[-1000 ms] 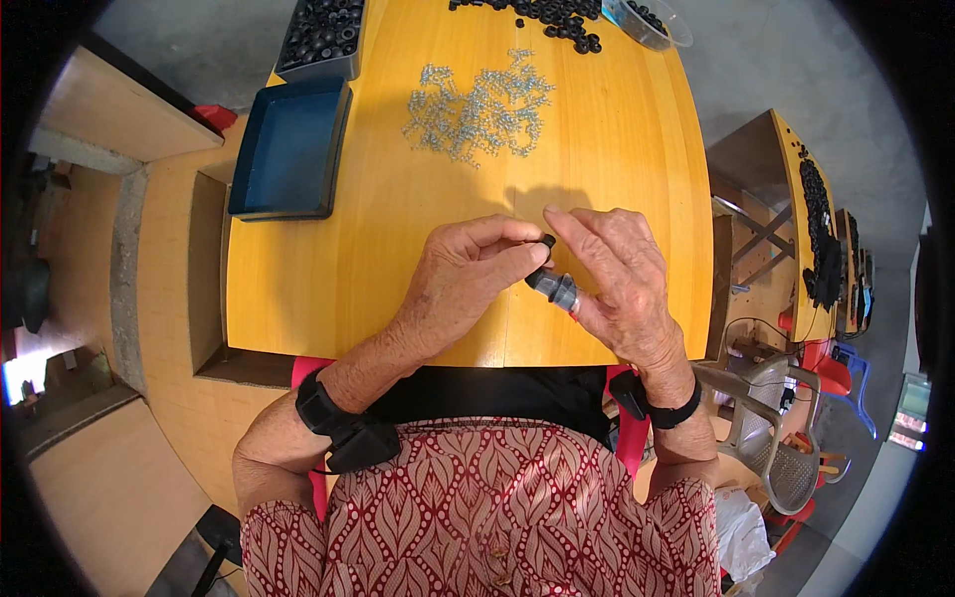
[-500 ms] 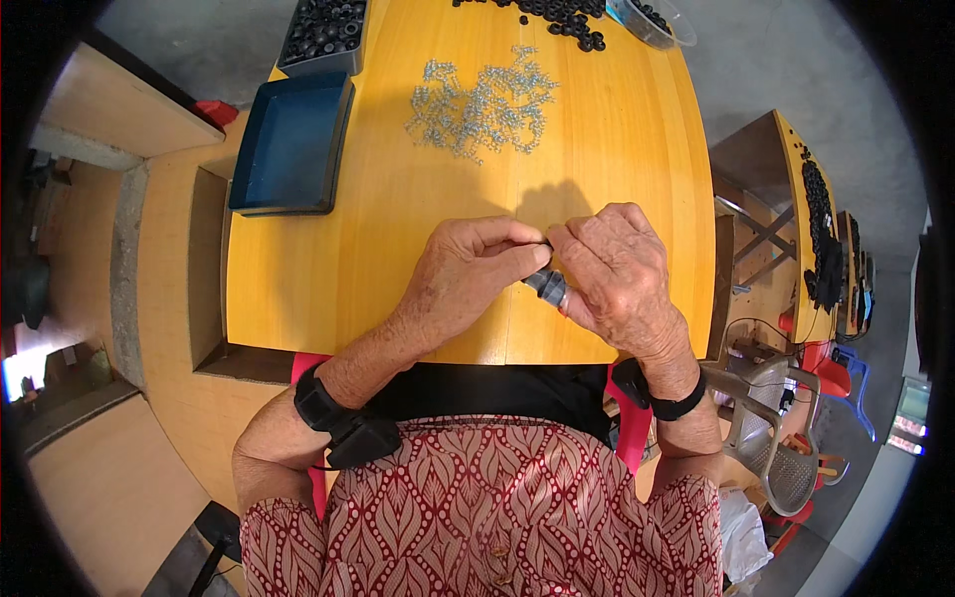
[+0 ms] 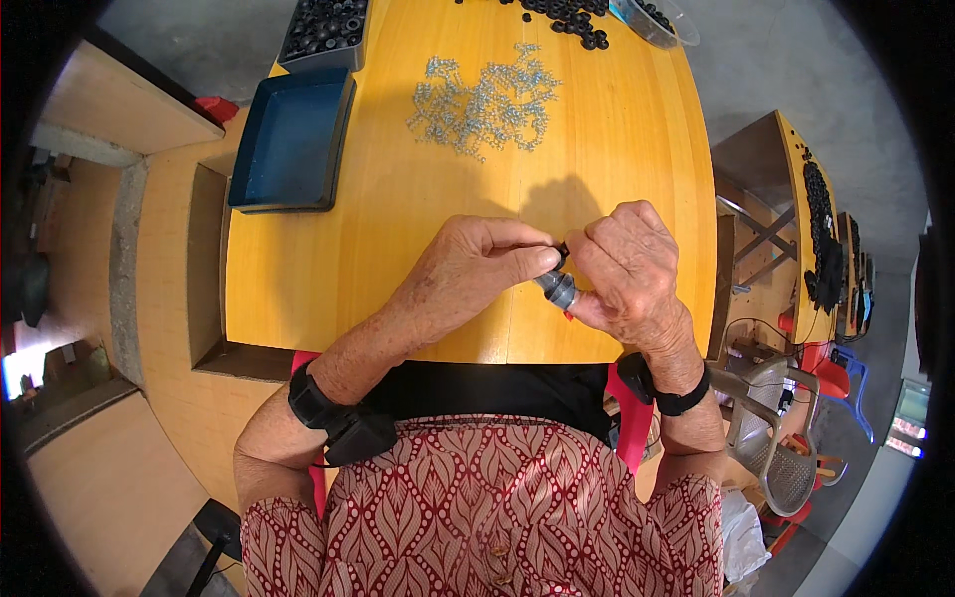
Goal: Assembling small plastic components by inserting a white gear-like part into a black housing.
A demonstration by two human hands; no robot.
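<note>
My left hand (image 3: 468, 269) is closed in a pinch, thumb and forefinger on a small black part (image 3: 562, 256) over the near part of the table. Close against it, my right hand (image 3: 627, 269) has its fingers curled and its thumb along a dark grey ribbed cylindrical piece (image 3: 559, 290) with a bit of red at its lower end. The cylinder lies tilted between the two hands, and the right fingers hide part of it. Beyond the hands, a loose pile of small silvery metal pieces (image 3: 482, 104) is spread on the yellow wooden table (image 3: 617, 149).
An empty-looking dark blue tray (image 3: 288, 144) sits at the table's left edge. Behind it stands a grey bin (image 3: 356, 58) of black round parts. Further black rings (image 3: 577, 22) and a clear bowl (image 3: 684, 32) lie at the far edge. Chairs (image 3: 786, 438) stand at right.
Both hands have shifted slightly to the right with the pieces between them. The right hand has turned a little, and more of the small black part shows between the fingers.
</note>
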